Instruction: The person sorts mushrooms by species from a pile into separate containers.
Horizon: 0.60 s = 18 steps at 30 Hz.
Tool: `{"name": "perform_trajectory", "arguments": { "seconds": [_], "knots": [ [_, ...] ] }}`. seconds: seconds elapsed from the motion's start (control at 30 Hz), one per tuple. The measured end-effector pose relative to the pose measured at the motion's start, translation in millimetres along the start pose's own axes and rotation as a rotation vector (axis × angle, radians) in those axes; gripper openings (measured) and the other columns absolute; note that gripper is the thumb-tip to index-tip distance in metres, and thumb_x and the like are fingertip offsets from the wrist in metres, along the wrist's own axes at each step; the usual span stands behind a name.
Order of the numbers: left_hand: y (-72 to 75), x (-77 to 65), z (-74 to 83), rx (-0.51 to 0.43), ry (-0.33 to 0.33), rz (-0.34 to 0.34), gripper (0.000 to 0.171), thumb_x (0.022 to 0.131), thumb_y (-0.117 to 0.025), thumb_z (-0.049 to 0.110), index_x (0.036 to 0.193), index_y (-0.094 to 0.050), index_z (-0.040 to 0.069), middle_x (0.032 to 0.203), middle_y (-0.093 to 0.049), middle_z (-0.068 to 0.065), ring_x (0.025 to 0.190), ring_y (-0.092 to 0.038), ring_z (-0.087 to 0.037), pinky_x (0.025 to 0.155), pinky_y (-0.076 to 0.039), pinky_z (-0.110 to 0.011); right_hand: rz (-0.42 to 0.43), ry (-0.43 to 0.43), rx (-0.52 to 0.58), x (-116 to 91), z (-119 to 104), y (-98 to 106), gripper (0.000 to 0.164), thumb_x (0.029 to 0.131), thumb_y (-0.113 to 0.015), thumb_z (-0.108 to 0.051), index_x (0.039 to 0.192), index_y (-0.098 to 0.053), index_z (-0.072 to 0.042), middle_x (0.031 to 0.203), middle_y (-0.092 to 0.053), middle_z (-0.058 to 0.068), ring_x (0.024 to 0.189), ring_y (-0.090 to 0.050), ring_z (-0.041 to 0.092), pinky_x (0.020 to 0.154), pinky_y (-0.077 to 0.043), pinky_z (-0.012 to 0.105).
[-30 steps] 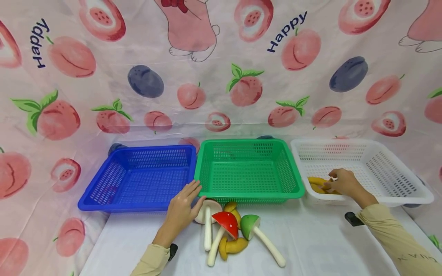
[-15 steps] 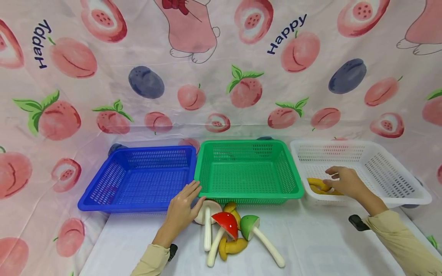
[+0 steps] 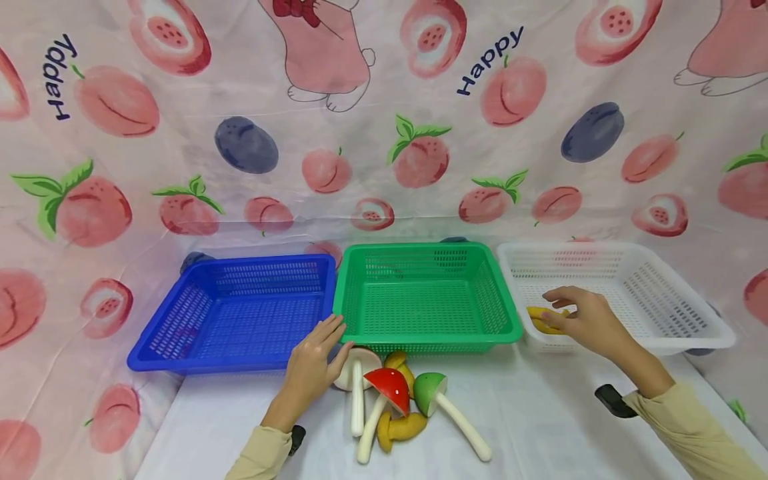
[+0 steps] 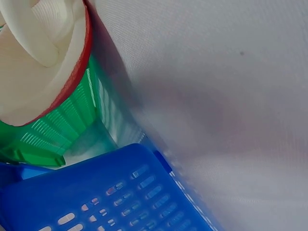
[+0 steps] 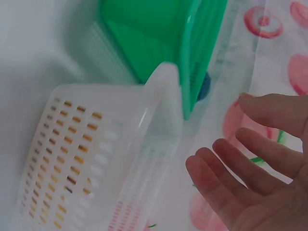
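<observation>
Over the near left corner of the white basket [image 3: 666,341] hovers my right hand [image 3: 585,321], fingers loosely bent. Yellow-brown toy mushrooms [image 3: 538,320] lie below it in that basket, partly hidden by the hand. In the right wrist view the right hand [image 5: 255,168] holds nothing. My left hand [image 3: 312,357] lies with relaxed fingers at the near left corner of the green basket [image 3: 429,339], beside a pale-gilled mushroom [image 3: 367,360]. Just right of it are a red-capped mushroom [image 3: 390,387], a green-capped mushroom [image 3: 431,393] and two yellow-brown mushrooms [image 3: 408,427].
A blue basket [image 3: 231,365] stands left of the green one, and the white basket is at the right, all in a row. White cloth [image 3: 540,427] covers the table. A fruit-print cloth [image 3: 360,100] hangs behind the baskets.
My right hand has risen off the yellow-brown mushrooms in the white basket, its fingers loosening, and moved slightly left. The left hand stays by the green basket. The head view has shifted slightly.
</observation>
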State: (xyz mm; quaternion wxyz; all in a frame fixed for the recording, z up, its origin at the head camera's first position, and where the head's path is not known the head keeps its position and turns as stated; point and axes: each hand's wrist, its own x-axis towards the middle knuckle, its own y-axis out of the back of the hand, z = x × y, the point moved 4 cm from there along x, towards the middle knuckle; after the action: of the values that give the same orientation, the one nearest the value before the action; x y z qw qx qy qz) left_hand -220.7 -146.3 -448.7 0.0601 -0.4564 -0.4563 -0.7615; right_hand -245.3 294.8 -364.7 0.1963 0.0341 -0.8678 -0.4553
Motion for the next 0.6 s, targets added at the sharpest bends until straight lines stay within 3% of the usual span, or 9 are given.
{"name": "perform_trajectory", "arguments": {
  "seconds": [0.23, 0.6],
  "knots": [
    [0.5, -1.6, -0.7, -0.007, 0.008, -0.014, 0.037, 0.083, -0.07, 0.019, 0.11, -0.068, -0.006, 0.119, -0.063, -0.019, 0.114, -0.057, -0.033, 0.098, -0.046, -0.045, 0.021, 0.072, 0.039, -12, -27, -6, 0.026, 0.077, -0.077, -0.008, 0.101, -0.068, 0.0, 0.092, -0.069, 0.009, 0.081, -0.065, 0.028, 0.061, -0.056, 0.024],
    [-0.7, -0.9, -0.9, -0.014, -0.001, 0.002, 0.036, 0.082, -0.07, 0.018, 0.109, -0.068, -0.006, 0.118, -0.063, -0.019, 0.114, -0.057, -0.034, 0.097, -0.046, -0.045, -0.025, 0.197, 0.112, -30, -64, -23, 0.026, 0.078, -0.076, -0.006, 0.102, -0.067, -0.002, 0.102, -0.067, 0.008, 0.083, -0.065, 0.016, 0.063, -0.057, 0.027]
  ]
}}
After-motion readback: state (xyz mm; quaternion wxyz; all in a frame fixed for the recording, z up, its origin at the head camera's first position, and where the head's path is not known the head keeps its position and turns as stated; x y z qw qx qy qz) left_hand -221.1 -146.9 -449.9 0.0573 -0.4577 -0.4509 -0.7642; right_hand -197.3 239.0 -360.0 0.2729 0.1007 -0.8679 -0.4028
